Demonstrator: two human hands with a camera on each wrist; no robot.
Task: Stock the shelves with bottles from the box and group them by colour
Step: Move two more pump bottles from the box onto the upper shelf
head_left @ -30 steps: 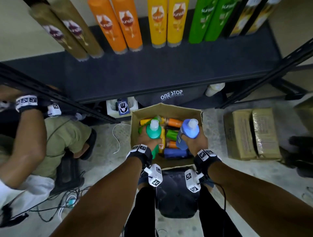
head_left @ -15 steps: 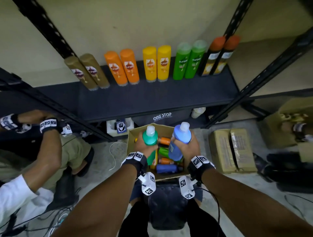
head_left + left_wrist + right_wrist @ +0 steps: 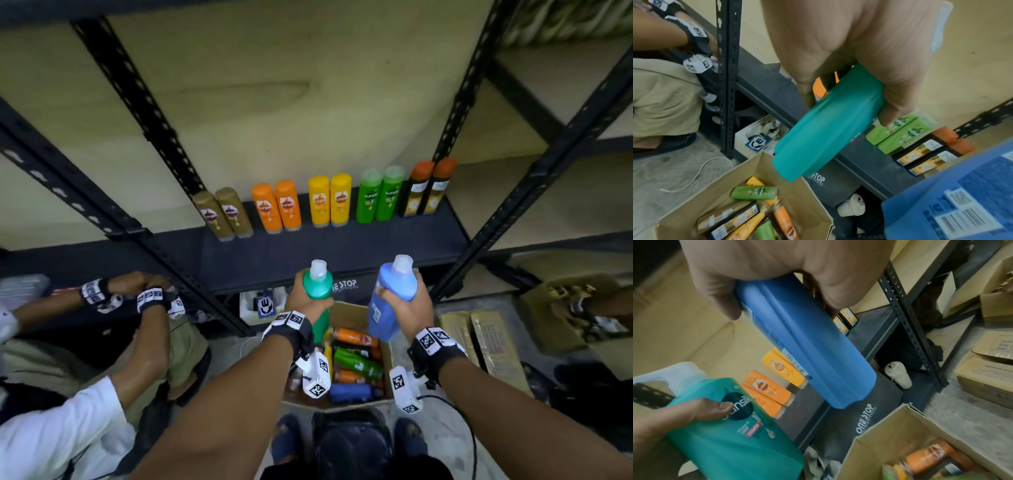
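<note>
My left hand [image 3: 305, 301] grips a teal plastic "Sunsilk" "SHAMPOO" bottle [image 3: 731, 426]; my right hand [image 3: 407, 308] grips a blue plastic barcoded bottle [image 3: 392, 301] above "ONE STOP" lettering [image 3: 866, 418].

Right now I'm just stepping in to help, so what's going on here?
A person is stocking a shelf from a cardboard box on the floor. The left hand holds a teal bottle and the right hand a blue bottle, both raised above the box. On the shelf stand colour pairs: brown, orange, yellow, green, and black with orange caps. More bottles lie in the box.
</note>
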